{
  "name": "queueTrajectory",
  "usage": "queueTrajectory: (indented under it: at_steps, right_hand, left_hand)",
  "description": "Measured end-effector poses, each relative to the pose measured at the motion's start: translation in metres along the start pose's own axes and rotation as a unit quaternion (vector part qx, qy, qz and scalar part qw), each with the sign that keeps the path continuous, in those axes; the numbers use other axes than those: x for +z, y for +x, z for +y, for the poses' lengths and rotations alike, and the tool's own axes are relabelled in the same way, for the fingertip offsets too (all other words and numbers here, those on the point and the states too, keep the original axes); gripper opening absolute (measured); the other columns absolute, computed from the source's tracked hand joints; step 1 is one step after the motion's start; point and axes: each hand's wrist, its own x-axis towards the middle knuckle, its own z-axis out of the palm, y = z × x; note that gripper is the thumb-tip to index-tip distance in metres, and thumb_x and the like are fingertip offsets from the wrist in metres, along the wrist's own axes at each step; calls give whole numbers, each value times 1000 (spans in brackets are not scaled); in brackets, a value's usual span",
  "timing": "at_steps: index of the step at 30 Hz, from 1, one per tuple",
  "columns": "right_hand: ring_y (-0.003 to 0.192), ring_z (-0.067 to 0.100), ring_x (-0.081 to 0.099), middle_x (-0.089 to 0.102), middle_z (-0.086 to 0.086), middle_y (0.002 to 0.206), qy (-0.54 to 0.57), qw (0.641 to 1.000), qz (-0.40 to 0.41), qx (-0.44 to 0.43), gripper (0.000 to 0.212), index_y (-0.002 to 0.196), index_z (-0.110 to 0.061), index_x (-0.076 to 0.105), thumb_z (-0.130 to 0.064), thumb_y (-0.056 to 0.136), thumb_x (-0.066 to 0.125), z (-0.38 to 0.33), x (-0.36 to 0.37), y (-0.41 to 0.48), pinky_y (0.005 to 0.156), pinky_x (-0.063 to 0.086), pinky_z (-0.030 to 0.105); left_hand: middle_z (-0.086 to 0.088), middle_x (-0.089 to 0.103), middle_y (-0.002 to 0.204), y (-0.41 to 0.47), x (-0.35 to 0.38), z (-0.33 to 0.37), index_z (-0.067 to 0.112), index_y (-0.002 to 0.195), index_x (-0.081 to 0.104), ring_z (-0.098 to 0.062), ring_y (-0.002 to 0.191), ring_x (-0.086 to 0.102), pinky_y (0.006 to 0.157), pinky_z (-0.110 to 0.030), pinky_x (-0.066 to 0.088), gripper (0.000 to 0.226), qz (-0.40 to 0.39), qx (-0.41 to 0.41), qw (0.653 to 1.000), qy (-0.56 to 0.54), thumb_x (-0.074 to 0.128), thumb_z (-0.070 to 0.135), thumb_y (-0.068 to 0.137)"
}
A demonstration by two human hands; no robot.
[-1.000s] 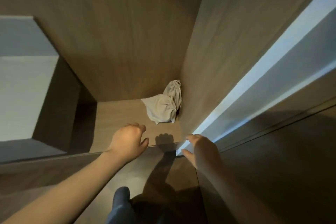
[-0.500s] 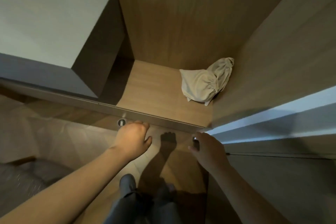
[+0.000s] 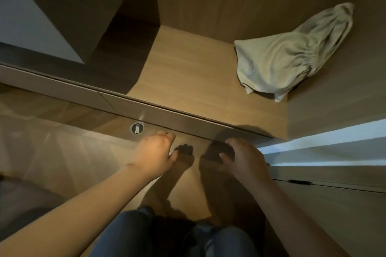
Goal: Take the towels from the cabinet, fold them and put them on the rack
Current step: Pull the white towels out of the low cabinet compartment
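Cabinet (image 3: 188, 69): wooden and open at the front, with a bare base panel, a back wall and a right side wall in view. A dark shadow covers the left part of the base.

Front sill (image 3: 177, 119): a grey-brown strip along the front edge of the cabinet base, running slantwise across the view.

Door (image 3: 325, 148): its pale edge shows at the right, beside the front right corner of the cabinet.

Towel (image 3: 288, 56): one, pale beige and crumpled. It lies in the rear right corner of the cabinet base and leans up against the right side wall, well apart from both hands.

Trousers (image 3: 129, 233): dark blue, with both knees at the bottom edge.

Left hand (image 3: 154, 152): outside the cabinet, just short of the sill, fingers loosely curled and holding nothing.

Right hand (image 3: 244, 158): near the front right corner of the sill, fingers relaxed and slightly spread, holding nothing.

Floor fitting (image 3: 137, 128): small, round and metal, set in the floor just before the sill, left of the left hand.
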Motion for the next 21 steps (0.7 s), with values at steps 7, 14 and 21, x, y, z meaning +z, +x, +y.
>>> queueTrajectory:
  at_steps: [7, 14, 21]
  right_hand:
    - [131, 14, 47, 52, -6, 140, -32, 994, 106, -18, 48, 136, -27, 54, -40, 91, 66, 34, 99, 66, 104, 40, 29]
    - [123, 19, 57, 62, 2, 129, -50, 957, 270, -91, 49, 134, -18, 58, -36, 89, 66, 48, 151, 109, 103, 40, 34]
    - [130, 19, 50, 56, 2, 137, -63, 956, 273, -89, 54, 141, -18, 50, -35, 92, 65, 61, 158, 115, 110, 39, 39]
  left_hand:
    - [1, 59, 125, 68, 112, -39, 19, 134, 52, -15, 115, 54, 93, -26, 47, 46, 88, 49, 994, -48, 56, 39, 93]
    - [-6, 57, 126, 113, 144, -58, 12, 133, 55, -19, 115, 55, 95, -28, 44, 48, 255, 139, 956, -46, 62, 28, 88]
    - [-10, 54, 131, 123, 146, -60, 8, 138, 50, -25, 124, 48, 107, -37, 38, 56, 279, 141, 950, 14, 65, 28, 88]
